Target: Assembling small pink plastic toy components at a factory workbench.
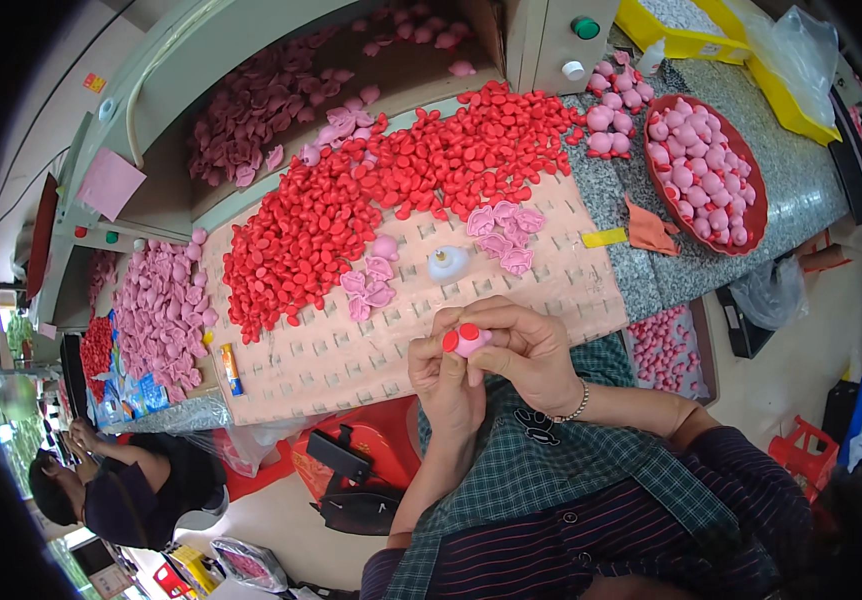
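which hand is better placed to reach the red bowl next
Probably the right hand: the red bowl stands off to the person's right, and the left hand is farther from it. Both are at the pink piece, so the right would need to free itself.

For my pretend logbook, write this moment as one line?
left hand: holds small pink-red rounded piece | right hand: holds same piece | beyond: heaped red oval pieces

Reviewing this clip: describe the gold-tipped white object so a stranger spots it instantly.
Start at the big heap of red pieces on the pink sheet. On its near side, beyond the left hand and right hand, a squat white object stands between two clusters of pink petal-shaped pieces. Its white body and gold tip set it apart from those pink neighbours.
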A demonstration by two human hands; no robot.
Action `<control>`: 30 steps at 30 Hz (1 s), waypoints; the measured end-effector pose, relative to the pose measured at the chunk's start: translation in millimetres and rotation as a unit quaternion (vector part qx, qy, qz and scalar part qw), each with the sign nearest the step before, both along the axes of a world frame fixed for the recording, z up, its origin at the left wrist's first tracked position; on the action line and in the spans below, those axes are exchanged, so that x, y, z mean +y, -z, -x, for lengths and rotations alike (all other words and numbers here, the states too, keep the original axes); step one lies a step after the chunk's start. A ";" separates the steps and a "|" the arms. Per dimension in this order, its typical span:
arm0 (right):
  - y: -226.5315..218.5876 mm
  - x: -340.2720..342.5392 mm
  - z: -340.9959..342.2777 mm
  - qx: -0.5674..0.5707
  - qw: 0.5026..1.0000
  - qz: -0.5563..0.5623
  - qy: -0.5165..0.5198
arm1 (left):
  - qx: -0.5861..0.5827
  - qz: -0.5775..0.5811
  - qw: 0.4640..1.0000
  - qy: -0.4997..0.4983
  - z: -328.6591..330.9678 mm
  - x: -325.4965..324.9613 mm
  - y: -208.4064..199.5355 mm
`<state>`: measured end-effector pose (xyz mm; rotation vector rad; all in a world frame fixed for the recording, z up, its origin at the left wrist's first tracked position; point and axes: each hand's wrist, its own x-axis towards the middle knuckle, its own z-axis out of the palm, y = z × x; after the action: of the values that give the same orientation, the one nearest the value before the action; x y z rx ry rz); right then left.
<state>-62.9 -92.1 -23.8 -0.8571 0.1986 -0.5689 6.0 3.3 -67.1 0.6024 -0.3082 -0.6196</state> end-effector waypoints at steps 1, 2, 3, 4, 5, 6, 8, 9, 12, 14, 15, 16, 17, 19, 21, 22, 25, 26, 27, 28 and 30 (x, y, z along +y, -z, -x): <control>-1.0 -0.2 -0.2 -0.008 1.000 0.023 0.002 | -0.002 -0.003 1.000 0.003 -0.4 -0.2 0.5; -1.3 0.0 -0.8 -0.016 0.999 0.046 0.003 | 0.006 0.006 1.000 0.003 -0.8 -1.1 0.7; -0.9 0.6 -1.2 -0.017 0.999 0.043 0.007 | 0.014 0.014 1.000 0.004 -1.5 -1.2 0.8; -0.5 1.4 -1.6 -0.025 0.998 0.058 0.015 | 0.013 0.011 1.000 0.007 -3.1 -0.2 0.8; 0.1 2.2 -2.0 -0.032 0.997 0.074 0.023 | 0.030 0.031 0.999 0.031 -4.8 1.1 0.7; 0.4 3.6 -3.3 -0.035 0.997 0.070 0.026 | 0.048 0.051 0.996 0.055 -7.4 2.8 0.0; 1.3 6.4 -5.9 -0.028 0.994 0.097 0.033 | 0.057 0.032 0.997 0.039 -6.8 2.6 -1.6; 0.1 6.3 -7.3 -0.031 0.994 0.094 0.038 | 0.068 0.018 0.997 0.020 -5.8 1.9 -2.3; -2.0 5.9 -9.6 -0.026 0.992 0.118 0.040 | 0.089 -0.007 0.996 0.013 -5.6 4.4 -2.7; 0.7 5.2 -8.9 0.001 0.987 0.154 0.039 | 0.083 -0.008 0.996 0.022 -7.0 5.1 -1.0; -0.5 5.7 -9.1 0.000 0.987 0.152 0.043 | 0.082 -0.001 0.996 0.029 -7.5 6.1 0.1; -2.3 6.0 -9.1 0.002 0.988 0.151 0.039 | 0.081 -0.003 0.996 0.033 -7.2 7.4 2.7; -3.6 6.1 -8.9 0.005 0.988 0.149 0.035 | 0.092 -0.005 0.995 0.027 -6.5 8.5 5.7; -4.6 4.3 -7.8 0.009 0.985 0.169 0.038 | 0.101 -0.010 0.995 0.023 -6.1 8.5 6.2; -3.2 2.5 -6.9 0.012 0.981 0.188 0.039 | 0.087 -0.005 0.996 0.023 -6.2 5.9 3.0; -0.3 2.4 -7.1 -0.003 0.982 0.186 0.042 | 0.086 -0.007 0.996 0.025 -6.0 4.3 1.5; 5.3 3.8 -6.9 -0.021 0.984 0.170 0.048 | 0.050 -0.008 0.998 0.024 -6.5 0.8 -1.0; 5.5 3.6 -6.5 -0.025 0.986 0.157 0.049 | 0.045 -0.018 0.999 0.020 -6.7 0.0 -0.8; 5.5 3.4 -6.5 -0.025 0.986 0.157 0.048 | 0.040 -0.028 0.999 0.015 -7.0 0.0 -0.6; 5.1 1.9 -6.3 -0.032 0.992 0.113 0.040 | 0.041 -0.027 0.999 0.013 -5.8 -1.6 -0.8; 6.2 -0.5 -5.6 -0.038 0.996 0.071 0.028 | 0.037 -0.051 0.998 -0.030 -1.4 -6.7 -1.9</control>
<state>-57.3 -92.5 -30.0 -0.9690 0.1147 -0.6730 7.5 -3.4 -65.2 0.6827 -0.1889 -0.6003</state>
